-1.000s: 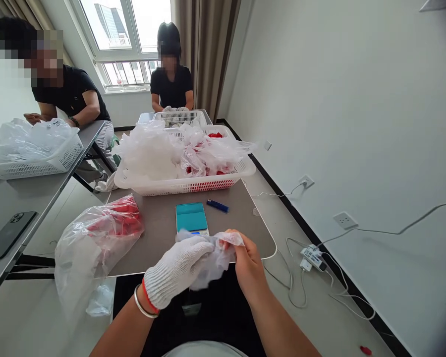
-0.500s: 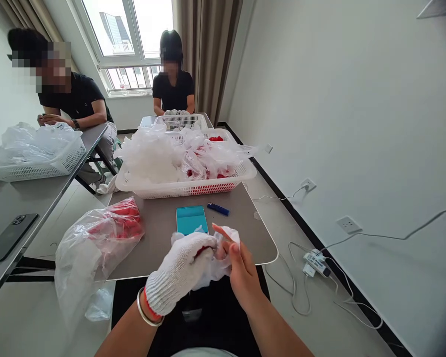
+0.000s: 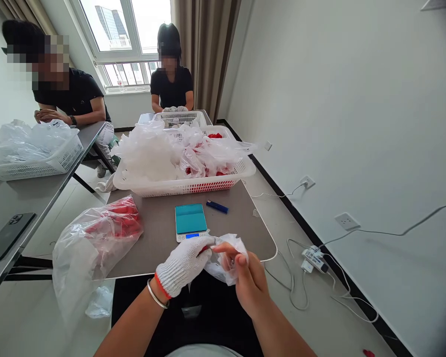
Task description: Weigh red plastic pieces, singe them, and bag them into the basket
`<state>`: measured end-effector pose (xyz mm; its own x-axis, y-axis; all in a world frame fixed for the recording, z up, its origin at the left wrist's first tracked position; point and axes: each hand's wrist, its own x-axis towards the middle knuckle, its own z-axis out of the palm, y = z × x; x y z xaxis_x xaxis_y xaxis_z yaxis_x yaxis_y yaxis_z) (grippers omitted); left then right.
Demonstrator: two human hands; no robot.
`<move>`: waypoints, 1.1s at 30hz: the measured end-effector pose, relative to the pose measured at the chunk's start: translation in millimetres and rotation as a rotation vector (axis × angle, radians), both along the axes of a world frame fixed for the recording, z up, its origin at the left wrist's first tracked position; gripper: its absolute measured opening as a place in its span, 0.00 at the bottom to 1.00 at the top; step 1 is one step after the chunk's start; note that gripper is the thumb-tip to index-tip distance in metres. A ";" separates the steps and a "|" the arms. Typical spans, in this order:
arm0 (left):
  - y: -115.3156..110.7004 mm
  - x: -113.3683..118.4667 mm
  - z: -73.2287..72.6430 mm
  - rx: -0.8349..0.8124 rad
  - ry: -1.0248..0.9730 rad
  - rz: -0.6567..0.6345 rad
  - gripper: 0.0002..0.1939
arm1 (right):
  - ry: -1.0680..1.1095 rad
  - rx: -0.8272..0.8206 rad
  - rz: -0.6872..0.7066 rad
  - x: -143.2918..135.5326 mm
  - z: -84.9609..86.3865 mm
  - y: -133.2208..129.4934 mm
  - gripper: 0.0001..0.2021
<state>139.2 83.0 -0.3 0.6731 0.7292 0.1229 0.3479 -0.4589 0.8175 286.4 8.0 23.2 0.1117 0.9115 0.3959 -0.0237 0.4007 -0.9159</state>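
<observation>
My left hand [image 3: 188, 265], in a white knitted glove with a red cuff, is closed, and a bit of something red shows at its fingers. Between my hands is a thin, crumpled clear plastic bag [image 3: 221, 274]. The bare fingers of my right hand [image 3: 250, 280] are curled into the bag and pinch its film. Just beyond the hands lies a small digital scale [image 3: 190, 219] with a teal top and a lit blue display. To its right rests a dark blue, pen-like stick [image 3: 217, 207]. A large clear bag [image 3: 111, 228] with red pieces hangs over the table's left edge.
A white basket [image 3: 163, 190] heaped with plastic bags and red pieces stands farther back. Two people sit beyond, one at a side table with another basket [image 3: 37, 171] and a phone [image 3: 9, 238]. Cables and a power strip [image 3: 315, 259] lie on the floor at right.
My right hand has shifted right, drawing the plastic film along, and the hands are slightly farther apart. The scale's display, covered before, is now visible. A red scrap shows at the floor's bottom right.
</observation>
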 end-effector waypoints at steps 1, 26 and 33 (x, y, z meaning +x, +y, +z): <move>0.4 -2.7 0.2 -0.001 0.029 0.012 0.15 | 0.006 -0.005 -0.042 2.6 -0.8 -0.5 0.22; -13.8 -10.3 29.1 0.086 -0.405 0.141 0.20 | 0.392 0.038 -0.125 -15.2 1.5 7.5 0.27; -32.6 -14.9 6.3 0.009 -0.243 0.051 0.20 | 0.342 0.032 -0.296 -11.0 -2.8 9.0 0.27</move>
